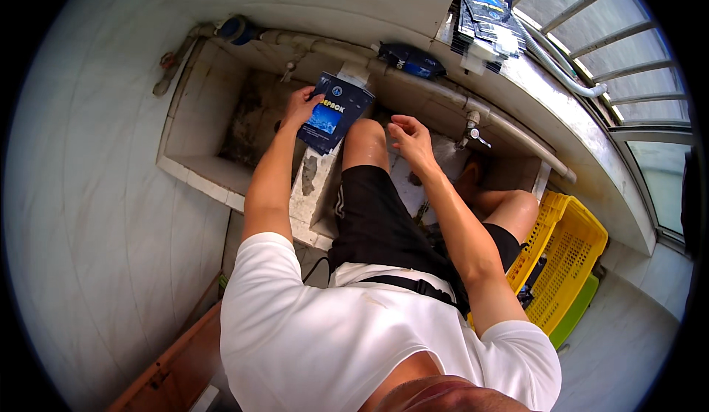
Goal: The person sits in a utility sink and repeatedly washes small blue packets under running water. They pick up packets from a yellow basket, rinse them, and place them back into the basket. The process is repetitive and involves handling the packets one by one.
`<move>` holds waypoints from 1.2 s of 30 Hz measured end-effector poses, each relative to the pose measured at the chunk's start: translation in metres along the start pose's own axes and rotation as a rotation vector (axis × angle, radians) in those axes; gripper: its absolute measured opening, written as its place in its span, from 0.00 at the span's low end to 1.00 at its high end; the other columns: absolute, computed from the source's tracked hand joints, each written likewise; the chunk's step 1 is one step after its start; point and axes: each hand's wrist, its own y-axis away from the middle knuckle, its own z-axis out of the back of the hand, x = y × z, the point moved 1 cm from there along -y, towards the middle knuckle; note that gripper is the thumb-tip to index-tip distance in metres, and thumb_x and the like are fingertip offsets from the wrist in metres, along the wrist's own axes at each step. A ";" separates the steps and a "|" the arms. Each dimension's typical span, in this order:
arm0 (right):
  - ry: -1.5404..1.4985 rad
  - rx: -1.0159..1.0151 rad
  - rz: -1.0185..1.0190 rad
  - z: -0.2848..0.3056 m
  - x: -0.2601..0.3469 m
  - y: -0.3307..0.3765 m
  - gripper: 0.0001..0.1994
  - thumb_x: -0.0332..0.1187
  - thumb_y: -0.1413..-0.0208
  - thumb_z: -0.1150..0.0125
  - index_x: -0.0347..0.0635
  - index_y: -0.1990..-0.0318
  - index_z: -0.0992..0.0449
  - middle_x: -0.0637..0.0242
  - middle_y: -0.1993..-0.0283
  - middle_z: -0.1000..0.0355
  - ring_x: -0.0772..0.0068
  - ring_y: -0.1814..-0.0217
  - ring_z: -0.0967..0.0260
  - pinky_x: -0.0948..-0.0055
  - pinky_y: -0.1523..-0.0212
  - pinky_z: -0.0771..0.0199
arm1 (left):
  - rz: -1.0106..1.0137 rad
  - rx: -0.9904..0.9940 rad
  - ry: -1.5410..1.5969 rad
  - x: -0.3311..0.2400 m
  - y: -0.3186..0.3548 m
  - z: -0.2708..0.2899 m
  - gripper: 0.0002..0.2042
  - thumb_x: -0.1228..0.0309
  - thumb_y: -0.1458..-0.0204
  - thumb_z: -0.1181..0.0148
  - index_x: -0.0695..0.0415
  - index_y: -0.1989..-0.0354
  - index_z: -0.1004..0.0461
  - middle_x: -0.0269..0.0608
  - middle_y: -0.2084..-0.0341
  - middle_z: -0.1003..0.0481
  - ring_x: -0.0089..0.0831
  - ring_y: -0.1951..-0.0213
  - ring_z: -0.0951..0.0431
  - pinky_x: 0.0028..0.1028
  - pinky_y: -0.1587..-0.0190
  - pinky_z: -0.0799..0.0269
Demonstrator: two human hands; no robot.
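Note:
My left hand grips the left edge of several flat, dark blue printed pouches, fanned slightly in a stack above the sink's divider. To their right, above my bent knee, my right hand hangs with its fingers loosely curled and apart; I see nothing in it. A metal tap stands just beyond that hand, with water apparently running below it. A plump, filled dark pouch rests by the pipe along the back wall.
More flat pouches lie piled on the window ledge. The tiled sink's left basin is at the left. Low at the right stands a yellow plastic crate with dark items inside, beside a green container. Window bars border the ledge.

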 end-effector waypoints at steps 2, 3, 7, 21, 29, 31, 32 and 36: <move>-0.009 -0.013 0.005 0.007 0.000 0.002 0.19 0.36 0.47 0.37 0.37 0.50 0.27 0.62 0.57 0.26 0.74 0.59 0.29 0.75 0.63 0.28 | -0.009 0.028 0.011 -0.003 -0.003 0.007 0.12 0.73 0.47 0.39 0.64 0.56 0.25 0.36 0.65 0.21 0.17 0.67 0.27 0.21 0.64 0.31; -0.010 -0.025 0.000 0.010 -0.001 0.003 0.19 0.37 0.47 0.37 0.37 0.50 0.27 0.62 0.57 0.26 0.74 0.59 0.29 0.75 0.64 0.28 | -0.019 0.001 -0.084 -0.004 -0.004 0.010 0.13 0.71 0.47 0.38 0.64 0.56 0.24 0.36 0.65 0.21 0.17 0.67 0.27 0.21 0.64 0.30; 0.012 -0.046 0.012 0.024 0.002 0.006 0.19 0.37 0.46 0.38 0.36 0.49 0.28 0.63 0.57 0.26 0.75 0.59 0.30 0.75 0.63 0.28 | -0.035 -0.060 -0.181 -0.029 0.000 0.021 0.14 0.67 0.46 0.39 0.64 0.56 0.24 0.33 0.66 0.22 0.16 0.67 0.28 0.21 0.65 0.31; -0.183 0.210 0.021 0.099 0.086 0.046 0.11 0.36 0.45 0.37 0.37 0.64 0.22 0.70 0.72 0.26 0.83 0.73 0.30 0.85 0.72 0.31 | -0.123 0.689 -0.061 -0.189 0.054 -0.114 0.10 0.69 0.46 0.39 0.64 0.64 0.23 0.26 0.74 0.26 0.13 0.70 0.32 0.18 0.65 0.34; -0.133 0.047 0.021 0.152 0.019 0.092 0.08 0.32 0.51 0.31 0.39 0.71 0.23 0.71 0.74 0.26 0.84 0.72 0.31 0.84 0.73 0.31 | -0.426 0.360 -0.150 -0.163 0.117 -0.218 0.13 0.65 0.53 0.32 0.62 0.64 0.24 0.39 0.69 0.22 0.29 0.66 0.23 0.27 0.62 0.28; -0.089 0.054 0.005 0.148 0.006 0.095 0.08 0.31 0.51 0.31 0.37 0.71 0.24 0.69 0.73 0.26 0.83 0.72 0.30 0.83 0.72 0.29 | 0.081 0.571 0.237 -0.135 0.153 -0.254 0.12 0.65 0.49 0.35 0.63 0.66 0.24 0.37 0.74 0.22 0.22 0.72 0.24 0.22 0.67 0.27; -0.054 0.063 0.021 0.150 -0.006 0.093 0.08 0.30 0.51 0.31 0.36 0.72 0.24 0.68 0.73 0.26 0.83 0.72 0.30 0.82 0.71 0.29 | 0.177 0.580 0.286 -0.129 0.160 -0.265 0.12 0.65 0.48 0.36 0.64 0.66 0.24 0.36 0.76 0.23 0.19 0.75 0.24 0.20 0.70 0.28; -0.064 0.036 -0.047 0.159 -0.022 0.093 0.09 0.30 0.50 0.32 0.35 0.72 0.25 0.67 0.74 0.26 0.82 0.72 0.30 0.81 0.70 0.27 | 0.310 0.659 0.304 -0.091 0.147 -0.280 0.11 0.65 0.44 0.41 0.62 0.63 0.24 0.35 0.74 0.23 0.20 0.72 0.24 0.21 0.66 0.26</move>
